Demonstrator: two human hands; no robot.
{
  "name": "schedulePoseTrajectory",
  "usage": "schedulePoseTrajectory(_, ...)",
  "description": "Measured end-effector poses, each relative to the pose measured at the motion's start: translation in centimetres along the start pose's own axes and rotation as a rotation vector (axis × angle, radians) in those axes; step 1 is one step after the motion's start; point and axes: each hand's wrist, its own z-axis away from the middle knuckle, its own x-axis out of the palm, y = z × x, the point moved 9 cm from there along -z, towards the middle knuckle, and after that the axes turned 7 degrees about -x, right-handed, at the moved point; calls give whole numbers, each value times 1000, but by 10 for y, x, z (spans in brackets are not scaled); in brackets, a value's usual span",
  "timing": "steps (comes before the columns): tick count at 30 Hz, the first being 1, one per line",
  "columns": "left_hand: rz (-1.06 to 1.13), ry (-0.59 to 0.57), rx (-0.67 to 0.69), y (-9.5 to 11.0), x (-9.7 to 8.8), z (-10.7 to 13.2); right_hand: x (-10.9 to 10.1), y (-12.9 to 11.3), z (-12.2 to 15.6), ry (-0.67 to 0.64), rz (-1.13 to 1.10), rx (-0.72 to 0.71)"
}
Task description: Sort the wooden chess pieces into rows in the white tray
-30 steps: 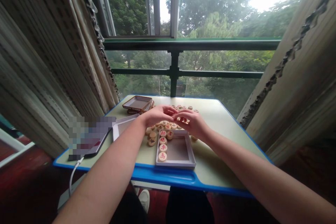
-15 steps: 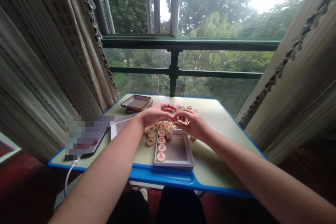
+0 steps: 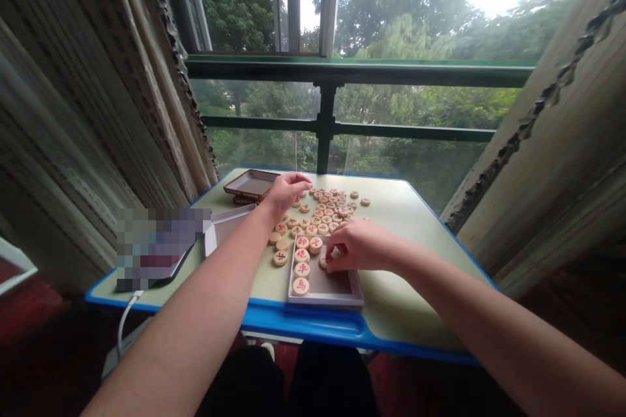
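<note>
My right hand (image 3: 359,246) is over the shallow white box tray (image 3: 325,303), its thumb and fingers closed on a round wooden Chinese chess piece (image 3: 323,261), partly hidden by the fingers. Several red-marked pieces (image 3: 302,270) stand in a column along the tray's left side, with another red piece (image 3: 315,245) beside the top one. Hovering left of the spread of loose chess pieces (image 3: 323,212), my left hand (image 3: 289,192) has its fingers loosely stretched out, with nothing seen in them.
A brown-edged box lid (image 3: 252,184) lies at the table's back left. Another white tray (image 3: 227,228) is partly behind my left forearm. A blurred device (image 3: 163,251) with a white cable lies on the left edge. The table (image 3: 415,300) has a blue rim; curtains flank the window.
My right hand has come back from the loose pieces to inside the white tray with a chess piece. My left hand has drawn away from it, left and slightly farther off.
</note>
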Motion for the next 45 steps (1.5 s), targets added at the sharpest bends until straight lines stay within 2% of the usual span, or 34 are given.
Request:
schedulePoseTrajectory(11,-23,-39,-40,-6,3,-1,2,5,0,-22,1,11)
schedulePoseTrajectory(17,223,-116,-57,0,4,-1,0,-2,-3,4,16,4)
schedulePoseTrajectory(23,312,-107,-66,1,-2,-3,3,-6,-5,24,5,-46)
schedulePoseTrajectory(28,263,-16,42,10,-8,0,1,-4,-6,40,21,-30)
schedulePoseTrajectory(33,269,52,68,13,-16,-1,2,-3,-7,48,16,-32)
schedulePoseTrajectory(45,249,40,63,9,-14,-4,7,-4,-8,59,-54,-106)
